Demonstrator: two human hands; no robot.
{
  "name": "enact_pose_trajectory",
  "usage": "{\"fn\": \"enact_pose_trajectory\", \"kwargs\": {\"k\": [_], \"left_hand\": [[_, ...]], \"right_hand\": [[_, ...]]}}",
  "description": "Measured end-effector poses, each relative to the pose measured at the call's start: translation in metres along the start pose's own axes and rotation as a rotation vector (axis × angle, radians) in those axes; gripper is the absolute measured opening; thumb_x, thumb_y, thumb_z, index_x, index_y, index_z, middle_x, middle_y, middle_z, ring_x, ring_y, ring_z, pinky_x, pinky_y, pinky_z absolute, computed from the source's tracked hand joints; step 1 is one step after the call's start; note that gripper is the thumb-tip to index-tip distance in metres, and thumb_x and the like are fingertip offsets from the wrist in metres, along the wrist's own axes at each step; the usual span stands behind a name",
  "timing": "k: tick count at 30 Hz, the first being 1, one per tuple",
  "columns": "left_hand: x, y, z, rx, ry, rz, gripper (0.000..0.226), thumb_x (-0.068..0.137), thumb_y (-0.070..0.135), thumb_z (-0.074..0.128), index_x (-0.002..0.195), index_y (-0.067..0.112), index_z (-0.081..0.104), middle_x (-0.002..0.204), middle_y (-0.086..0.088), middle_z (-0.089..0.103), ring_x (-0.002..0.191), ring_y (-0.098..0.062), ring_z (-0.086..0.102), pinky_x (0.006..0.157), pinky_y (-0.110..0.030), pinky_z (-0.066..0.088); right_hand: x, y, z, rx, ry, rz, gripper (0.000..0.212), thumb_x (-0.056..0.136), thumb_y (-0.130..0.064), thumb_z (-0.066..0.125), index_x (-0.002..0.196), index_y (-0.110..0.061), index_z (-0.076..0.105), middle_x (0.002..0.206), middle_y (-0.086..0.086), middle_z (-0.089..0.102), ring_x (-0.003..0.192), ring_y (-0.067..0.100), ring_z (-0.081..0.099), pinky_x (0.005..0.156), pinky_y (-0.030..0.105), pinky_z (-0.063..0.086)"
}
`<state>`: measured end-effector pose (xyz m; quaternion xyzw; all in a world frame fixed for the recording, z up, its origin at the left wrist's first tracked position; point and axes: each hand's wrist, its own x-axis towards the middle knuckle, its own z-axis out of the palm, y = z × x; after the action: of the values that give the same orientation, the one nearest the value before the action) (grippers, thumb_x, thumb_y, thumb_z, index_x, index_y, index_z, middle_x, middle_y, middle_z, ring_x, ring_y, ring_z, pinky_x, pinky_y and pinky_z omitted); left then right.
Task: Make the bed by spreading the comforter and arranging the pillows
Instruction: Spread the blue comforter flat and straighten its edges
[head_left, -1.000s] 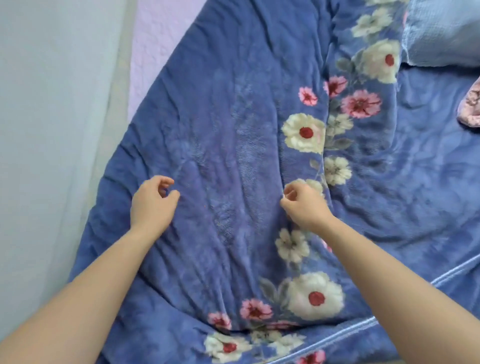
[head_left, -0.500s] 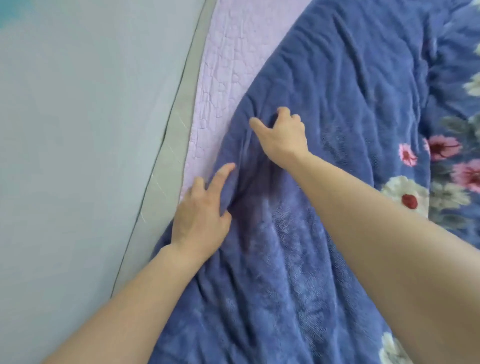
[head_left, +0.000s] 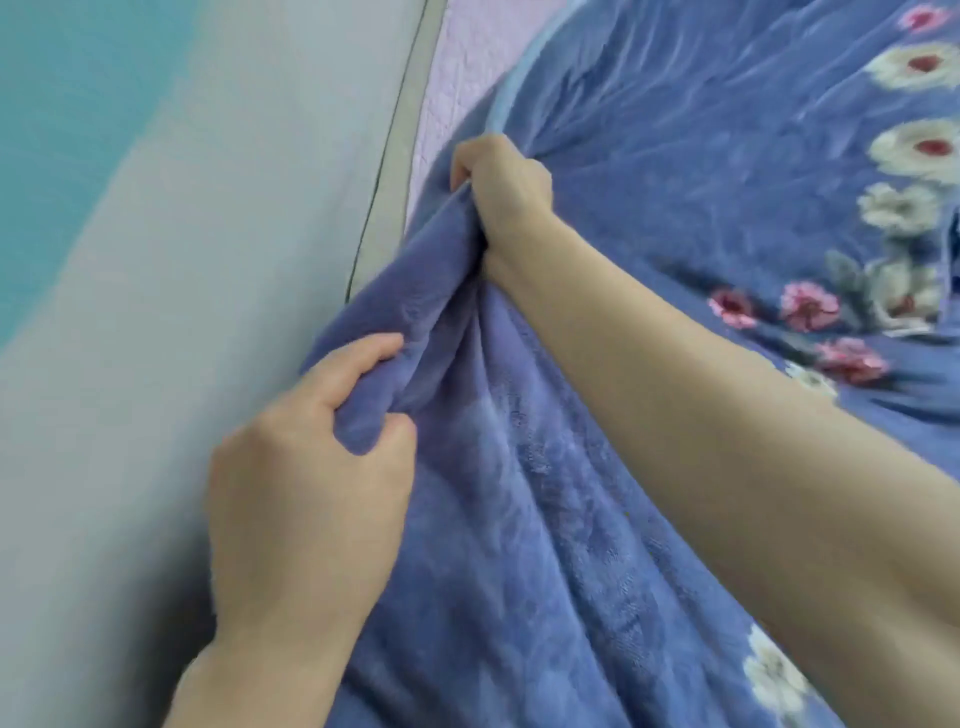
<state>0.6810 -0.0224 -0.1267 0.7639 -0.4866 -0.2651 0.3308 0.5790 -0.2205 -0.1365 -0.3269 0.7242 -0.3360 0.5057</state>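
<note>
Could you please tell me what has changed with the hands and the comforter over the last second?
Both hands moved from the middle of the comforter to its wall-side edge. The left hand and right hand, which lay on the fabric half a second ago, are now closed on bunched folds of that edge, lifting it toward the wall. The lilac sheet beside the wall is still uncovered.

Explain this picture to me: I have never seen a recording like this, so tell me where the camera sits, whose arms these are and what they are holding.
The camera is worn on a person's head and looks down at their own bare arms; no machine is involved. The left hand and the right hand each clutch a bunched fold at the edge of a blue comforter with printed flowers. Beside that edge a strip of lilac sheet shows, next to a pale wall. No pillows are in view.
</note>
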Motion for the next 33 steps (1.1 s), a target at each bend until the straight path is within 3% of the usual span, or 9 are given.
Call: {"fn": "enact_pose_trajectory", "kwargs": {"k": [3,5,7,9,12,15,22,28,33], "left_hand": [[-0.004,-0.043,-0.013,0.095,0.01,-0.058,0.057,0.07,0.034,0.056,0.125,0.046,0.05,0.107,0.011,0.065,0.098,-0.015,0.061,0.092,-0.036,0.048],[-0.019,-0.057,0.004,0.274,-0.062,-0.114,0.062,0.073,0.031,0.056,0.132,0.043,0.044,0.107,-0.004,0.059,0.095,-0.034,0.06,0.083,-0.047,0.05],[-0.031,-0.059,0.02,0.46,-0.11,-0.193,0.066,0.081,0.023,0.058,0.142,0.035,0.037,0.111,-0.015,0.051,0.096,-0.041,0.056,0.074,-0.048,0.047],[-0.035,-0.063,0.03,0.55,-0.183,-0.172,0.068,0.083,0.019,0.058,0.146,0.027,0.034,0.113,-0.021,0.048,0.098,-0.044,0.055,0.07,-0.049,0.046],[-0.037,-0.078,0.033,0.613,-0.206,-0.144,0.068,0.083,0.014,0.059,0.146,0.019,0.035,0.106,-0.024,0.047,0.091,-0.045,0.054,0.063,-0.046,0.042],[-0.045,-0.076,0.03,0.659,-0.253,-0.115,0.075,0.082,0.018,0.06,0.15,0.023,0.027,0.108,-0.025,0.046,0.096,-0.044,0.052,0.071,-0.047,0.044],[-0.113,-0.082,-0.004,0.546,-0.27,-0.16,0.083,0.084,0.036,0.062,0.15,0.042,0.011,0.107,-0.023,0.043,0.099,-0.042,0.048,0.091,-0.047,0.041],[-0.212,-0.127,-0.024,0.431,-0.274,-0.267,0.085,0.085,0.037,0.065,0.149,0.049,0.01,0.115,-0.022,0.04,0.109,-0.039,0.044,0.099,-0.041,0.036],[-0.243,-0.143,-0.017,0.333,-0.233,-0.344,0.092,0.082,0.039,0.067,0.145,0.056,0.003,0.124,-0.021,0.035,0.113,-0.037,0.045,0.103,-0.038,0.034]], "right_hand": [[-0.021,0.027,0.057,-0.009,-0.196,-0.087,0.024,0.071,-0.014,0.066,0.091,-0.002,0.066,0.081,0.008,0.061,0.076,0.023,0.057,0.067,0.03,0.048],[-0.024,0.076,0.066,-0.064,-0.352,-0.041,0.054,0.064,-0.033,0.069,0.112,-0.009,0.062,0.11,0.005,0.066,0.099,0.023,0.061,0.087,0.035,0.051],[-0.021,0.104,0.06,-0.14,-0.458,-0.039,0.083,0.068,-0.05,0.068,0.141,-0.018,0.045,0.144,0.0,0.05,0.131,0.018,0.047,0.109,0.036,0.038],[-0.017,0.113,0.051,-0.12,-0.512,-0.001,0.076,0.085,-0.047,0.059,0.15,-0.018,0.031,0.155,-0.005,0.032,0.142,0.014,0.03,0.117,0.035,0.025],[-0.032,0.12,0.025,-0.101,-0.555,-0.063,0.061,0.089,-0.034,0.058,0.145,-0.016,0.041,0.149,-0.006,0.043,0.137,0.011,0.039,0.114,0.031,0.03],[-0.072,0.141,-0.011,-0.325,-0.49,-0.261,0.042,0.087,-0.022,0.058,0.128,-0.013,0.059,0.128,-0.003,0.061,0.118,0.013,0.054,0.101,0.024,0.039],[-0.184,0.247,-0.157,-0.798,-0.384,-0.642,0.032,0.084,-0.025,0.057,0.113,-0.01,0.06,0.11,0.0,0.058,0.099,0.021,0.054,0.086,0.031,0.045],[-0.264,0.334,-0.269,-1.218,-0.466,-0.809,0.067,0.07,-0.056,0.062,0.123,-0.017,0.053,0.128,0.004,0.051,0.113,0.024,0.05,0.092,0.037,0.042],[-0.287,0.379,-0.307,-1.45,-0.354,-0.705,0.1,0.049,-0.05,0.082,0.137,-0.019,0.045,0.133,0.014,0.045,0.117,0.032,0.044,0.084,0.051,0.046]]}}
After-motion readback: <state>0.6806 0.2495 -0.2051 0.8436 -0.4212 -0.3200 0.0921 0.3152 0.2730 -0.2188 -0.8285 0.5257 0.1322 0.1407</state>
